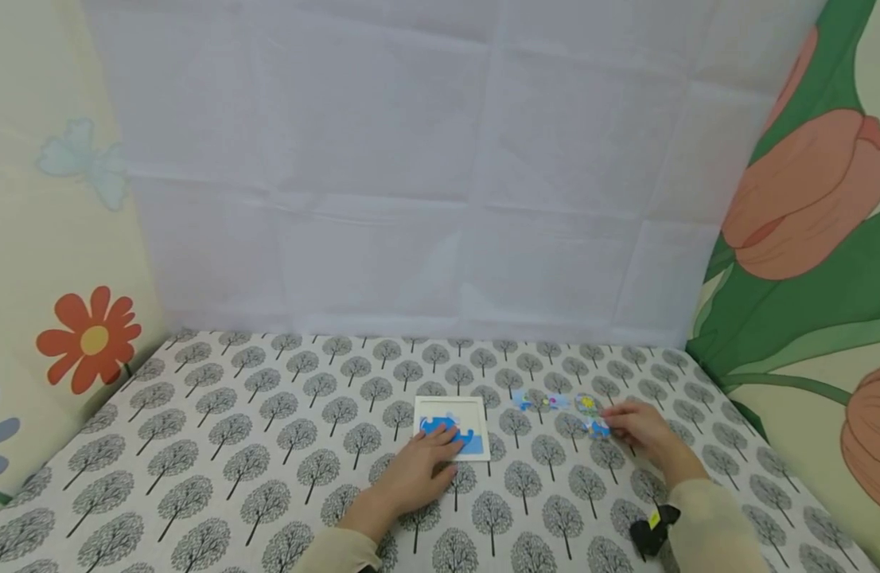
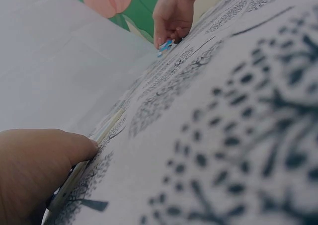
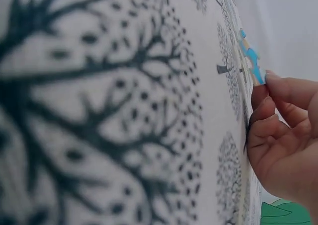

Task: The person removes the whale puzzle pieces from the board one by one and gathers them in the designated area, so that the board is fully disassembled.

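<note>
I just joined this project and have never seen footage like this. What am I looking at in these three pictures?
There is no machine here, just a person's two bare hands. The wide picture comes from a camera worn on the head; the two tilted close-ups come from cameras worn on the left and right wrists.

On a tree-patterned cloth lies a white frame with blue pieces inside, apparently a puzzle. The left hand rests over it, fingers extended. To the frame's right lie small colourful loose pieces. There, the right hand pinches a blue-patterned piece between thumb and fingers.
</note>
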{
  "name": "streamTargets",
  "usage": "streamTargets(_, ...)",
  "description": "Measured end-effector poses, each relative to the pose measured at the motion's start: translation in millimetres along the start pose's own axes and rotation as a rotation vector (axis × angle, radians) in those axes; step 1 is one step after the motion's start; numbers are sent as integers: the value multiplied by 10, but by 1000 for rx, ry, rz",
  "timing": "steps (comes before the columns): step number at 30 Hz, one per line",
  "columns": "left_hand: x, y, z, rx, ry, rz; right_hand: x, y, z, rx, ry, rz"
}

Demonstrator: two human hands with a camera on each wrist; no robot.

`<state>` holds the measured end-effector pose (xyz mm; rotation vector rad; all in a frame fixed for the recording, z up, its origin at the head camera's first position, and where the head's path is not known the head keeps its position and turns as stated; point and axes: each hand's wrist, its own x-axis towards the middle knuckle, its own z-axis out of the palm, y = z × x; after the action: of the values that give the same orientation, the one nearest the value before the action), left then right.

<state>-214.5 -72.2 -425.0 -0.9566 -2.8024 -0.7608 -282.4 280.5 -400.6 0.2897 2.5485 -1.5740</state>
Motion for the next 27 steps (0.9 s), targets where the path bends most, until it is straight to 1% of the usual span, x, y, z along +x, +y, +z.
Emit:
streamTargets(4, -1, 4, -7, -2, 1, -2, 14, 15, 20, -17, -12, -33)
streamTargets(6, 3, 9, -12, -1, 2, -3, 23, 35, 28, -36, -16, -67)
streamTargets(9, 6, 18, -16, 3, 2, -6, 27, 66, 37, -56, -6, -96)
streamTargets(13, 7, 26, -10, 3, 3, -7, 14, 90, 43, -55, 15, -116)
streamTargets(16, 6, 31, -3, 4, 1, -7, -2, 95, 47, -53, 34, -123)
streamTargets(23, -2, 22, 3, 17, 3, -11, 37, 118, 80, -38, 85, -98)
streamTargets(27, -2, 22, -4, 11, 6, -14, 49, 129, 93, -21, 93, -88)
